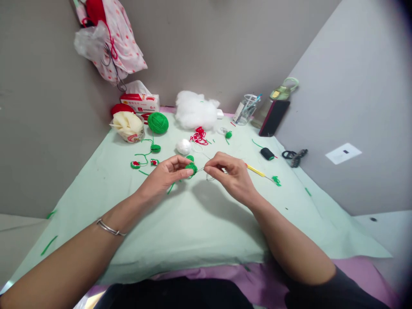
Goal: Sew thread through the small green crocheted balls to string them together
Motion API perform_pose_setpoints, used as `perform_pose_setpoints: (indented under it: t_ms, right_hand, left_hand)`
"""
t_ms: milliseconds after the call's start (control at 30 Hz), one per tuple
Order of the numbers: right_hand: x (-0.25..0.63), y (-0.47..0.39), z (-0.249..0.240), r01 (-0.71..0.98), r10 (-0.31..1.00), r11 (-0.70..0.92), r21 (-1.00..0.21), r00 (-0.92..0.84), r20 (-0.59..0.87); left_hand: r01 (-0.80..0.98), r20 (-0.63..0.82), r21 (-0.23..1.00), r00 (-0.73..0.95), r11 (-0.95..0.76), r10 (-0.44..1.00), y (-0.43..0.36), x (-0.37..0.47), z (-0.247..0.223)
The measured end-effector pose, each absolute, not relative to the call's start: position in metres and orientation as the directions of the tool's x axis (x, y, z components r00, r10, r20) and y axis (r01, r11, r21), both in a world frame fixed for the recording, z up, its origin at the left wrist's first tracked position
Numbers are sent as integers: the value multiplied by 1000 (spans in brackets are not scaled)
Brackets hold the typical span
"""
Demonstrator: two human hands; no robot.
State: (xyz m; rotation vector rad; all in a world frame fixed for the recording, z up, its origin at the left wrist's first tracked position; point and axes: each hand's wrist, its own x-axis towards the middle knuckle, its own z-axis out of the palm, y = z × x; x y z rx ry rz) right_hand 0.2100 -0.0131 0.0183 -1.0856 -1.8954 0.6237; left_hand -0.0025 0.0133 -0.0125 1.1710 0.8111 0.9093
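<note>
The crocheted piece (191, 169) I grip is bright green, the thin thread (200, 169) I pinch looks dark, my bangle (110, 228) is silver and my sleeve (325, 287) black. My tablecloth (219, 231) is plain pale mint, set off by a green yarn ball (158, 123), a white yarn ball (183, 146), red tangled yarn (199, 136), small patches (135, 165) mixing red, white and green, a black spool (267, 153) and a yellow hook handle (255, 170). I also see white stuffing (196, 110), a red-and-white tissue box (141, 103), a black phone (274, 118) edged deep pink, and a pale pink cloth (124, 38) dotted red.
</note>
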Motion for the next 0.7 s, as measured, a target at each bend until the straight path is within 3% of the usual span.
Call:
perform_pose_setpoints:
  t_ms: [300,500,600,700]
  right_hand:
    - [208,-15,19,495,857,513,-702,-239,457]
    - [230,-2,22,154,927,373,-915,-28,374]
    - [246,6,28,-32,931,357,-934,91,353]
    - [255,6,35,-93,928,366,-926,105,357]
  left_hand:
    - [-185,-104,967,348,177,932,15,-3,-16]
    - [-155,-95,976,325,152,941,19,-5,-17]
    - [-139,-103,978,328,156,939,19,-5,-15]
    - [-141,-120,974,356,180,927,19,-5,-14]
